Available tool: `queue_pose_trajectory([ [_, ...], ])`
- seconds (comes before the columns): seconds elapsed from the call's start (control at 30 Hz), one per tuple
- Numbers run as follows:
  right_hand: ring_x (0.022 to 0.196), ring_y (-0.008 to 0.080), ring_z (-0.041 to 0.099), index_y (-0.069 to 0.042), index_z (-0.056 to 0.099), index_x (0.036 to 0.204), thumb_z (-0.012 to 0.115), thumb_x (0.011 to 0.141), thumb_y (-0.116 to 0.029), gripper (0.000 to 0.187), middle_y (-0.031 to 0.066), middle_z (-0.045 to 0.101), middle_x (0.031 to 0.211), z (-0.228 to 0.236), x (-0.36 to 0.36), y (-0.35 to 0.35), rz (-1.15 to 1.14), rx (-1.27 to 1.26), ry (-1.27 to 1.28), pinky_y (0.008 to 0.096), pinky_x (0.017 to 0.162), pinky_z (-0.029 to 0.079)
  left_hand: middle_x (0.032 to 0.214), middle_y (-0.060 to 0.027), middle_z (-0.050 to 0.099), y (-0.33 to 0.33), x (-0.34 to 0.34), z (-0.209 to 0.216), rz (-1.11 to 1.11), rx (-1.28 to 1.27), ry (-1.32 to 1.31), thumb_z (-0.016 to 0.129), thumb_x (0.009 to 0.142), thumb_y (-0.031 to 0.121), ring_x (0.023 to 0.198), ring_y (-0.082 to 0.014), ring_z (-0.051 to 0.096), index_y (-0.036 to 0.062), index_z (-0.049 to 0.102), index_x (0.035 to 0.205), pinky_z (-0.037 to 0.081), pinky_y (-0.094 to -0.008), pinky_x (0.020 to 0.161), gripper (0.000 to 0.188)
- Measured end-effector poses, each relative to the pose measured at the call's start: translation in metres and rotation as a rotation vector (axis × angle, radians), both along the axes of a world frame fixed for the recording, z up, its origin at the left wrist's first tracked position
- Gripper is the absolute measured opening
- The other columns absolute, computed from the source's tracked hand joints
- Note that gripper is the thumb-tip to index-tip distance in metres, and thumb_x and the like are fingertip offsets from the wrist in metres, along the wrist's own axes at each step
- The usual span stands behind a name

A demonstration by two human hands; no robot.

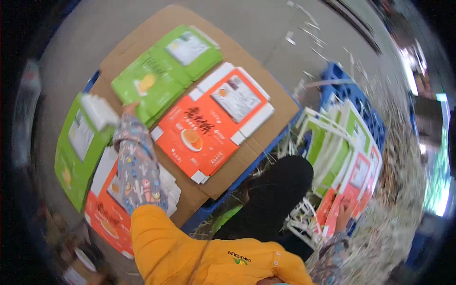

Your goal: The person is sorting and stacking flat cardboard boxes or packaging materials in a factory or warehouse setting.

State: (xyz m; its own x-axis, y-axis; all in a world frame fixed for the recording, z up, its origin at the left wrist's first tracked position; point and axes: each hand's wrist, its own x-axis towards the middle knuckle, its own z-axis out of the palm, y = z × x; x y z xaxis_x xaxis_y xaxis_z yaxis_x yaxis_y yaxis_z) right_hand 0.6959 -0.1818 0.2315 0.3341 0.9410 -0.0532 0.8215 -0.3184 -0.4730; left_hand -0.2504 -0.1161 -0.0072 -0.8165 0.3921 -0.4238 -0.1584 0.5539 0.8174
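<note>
My left hand (130, 108) reaches to the near-left edge of a stack of green printed flat boxes (154, 71); its fingers are small and blurred, so their grip is unclear. Beside that stack lies a pile of orange-red flat boxes (209, 128) with white flaps. Low on the right, my right hand (346, 211) is closed on the near end of an orange-red flat box (338, 213), part of a leaning pile with green flat boxes (327, 137) and white edges.
Brown cardboard (247, 61) lies under the two stacks, over a blue base. More green flat boxes (76, 156) and orange-red ones (109, 221) stand at the left. A blue plastic crate (361, 97) is behind the right pile. White scraps and straw-like strips (394, 213) litter the floor.
</note>
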Motion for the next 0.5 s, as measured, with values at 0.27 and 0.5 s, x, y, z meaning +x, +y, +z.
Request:
queue_pose_trajectory([
  [0.27,0.073,0.0230,0.053,0.002,0.054,0.084,0.054,0.073,-0.019,0.023,0.0141,0.056,0.080,-0.006,0.096,-0.121,-0.471,0.015,-0.260,0.0340,0.066,0.042,0.100,-0.0125,0.053,0.064,0.164,0.017,-0.257,-0.291,0.505,0.057,0.072,0.013,0.087,-0.0237,0.052,0.0047,0.048,0.108,0.042,-0.0385,0.075,0.039],
  [0.5,0.047,0.0125,0.042,-0.009,0.048,0.074,0.056,0.071,-0.015,0.010,0.0028,0.044,0.059,-0.064,0.166,-0.254,-0.704,0.229,1.357,0.0268,0.041,0.034,0.107,-0.0147,0.047,0.065,0.152,-0.003,-0.254,-0.102,0.831,0.052,0.070,0.010,0.090,-0.0273,0.047,0.0046,0.042,0.115,0.038,-0.0384,0.079,0.046],
])
